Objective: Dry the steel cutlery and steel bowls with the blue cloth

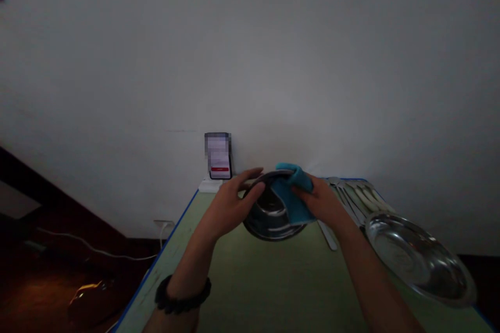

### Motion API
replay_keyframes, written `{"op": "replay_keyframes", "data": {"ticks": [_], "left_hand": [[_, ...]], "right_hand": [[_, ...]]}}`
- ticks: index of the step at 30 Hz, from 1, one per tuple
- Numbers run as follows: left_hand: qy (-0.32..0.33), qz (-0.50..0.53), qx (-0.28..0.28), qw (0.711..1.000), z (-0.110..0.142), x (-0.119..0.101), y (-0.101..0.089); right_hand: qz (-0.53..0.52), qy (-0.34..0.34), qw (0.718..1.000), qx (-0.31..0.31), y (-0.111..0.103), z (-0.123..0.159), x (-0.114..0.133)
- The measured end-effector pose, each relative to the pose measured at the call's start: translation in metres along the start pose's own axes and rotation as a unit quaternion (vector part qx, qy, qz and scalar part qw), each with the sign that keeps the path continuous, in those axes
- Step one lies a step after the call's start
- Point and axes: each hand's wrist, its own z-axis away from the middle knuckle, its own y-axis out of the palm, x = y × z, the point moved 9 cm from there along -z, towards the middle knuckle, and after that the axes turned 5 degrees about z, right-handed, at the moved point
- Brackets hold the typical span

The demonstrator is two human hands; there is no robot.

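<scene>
Under dim light, a plain grey wall [250, 62] rises behind a green table [281, 286] with a blue edge. The metal bowl [273, 232] is held up over the far part of the table, tilted so that its hollow shows to the wearer. The left hand [226, 210] is clamped on the bowl's left rim, the thumb at the near side and a finger reaching along the far side. The right hand [323, 202] is closed on a blue cloth [299, 208], which is folded over the right part of the rim; the fingers behind it are hidden.

The bowl looks thin-walled, so it is probably light for two hands, stiff, and unlikely to break if knocked, though it might dent. Its smooth, shiny curve could well slip, above all if damp; whether it is wet cannot be told. The rim seems the surest hold, pinched between thumb and fingers on opposite sides, since the rounded wall gives little to grip. The cloth looks soft and limp, and is best pinched through a fold; it likely adds friction against the metal.

An oval metal dish [402, 260] lies by the right forearm, near a row of cutlery [363, 200]. A phone [219, 158] stands upright near the wall.
</scene>
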Motion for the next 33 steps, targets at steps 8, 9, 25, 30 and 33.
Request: {"op": "replay_keyframes", "data": {"ticks": [8,9,25,30,33], "left_hand": [[0.006,0.223,-0.113,0.968,-0.01,0.019,0.004],[-0.008,0.289,-0.165,0.943,-0.01,0.028,0.003],[0.002,0.348,-0.119,0.93,-0.008,0.022,0.005],[0.027,0.455,-0.345,0.82,0.003,0.043,-0.017],[-0.008,0.535,-0.305,0.788,-0.001,0.042,-0.007]], "right_hand": [[0.017,-0.035,0.996,-0.083,-0.014,0.001,0.023],[-0.023,-0.009,0.992,-0.124,-0.014,0.0,0.013],[-0.005,0.025,0.997,-0.072,-0.014,0.0,0.007],[-0.039,0.03,0.979,-0.197,-0.001,0.004,0.003],[0.025,-0.015,0.975,-0.219,-0.003,0.005,0.014]]}}
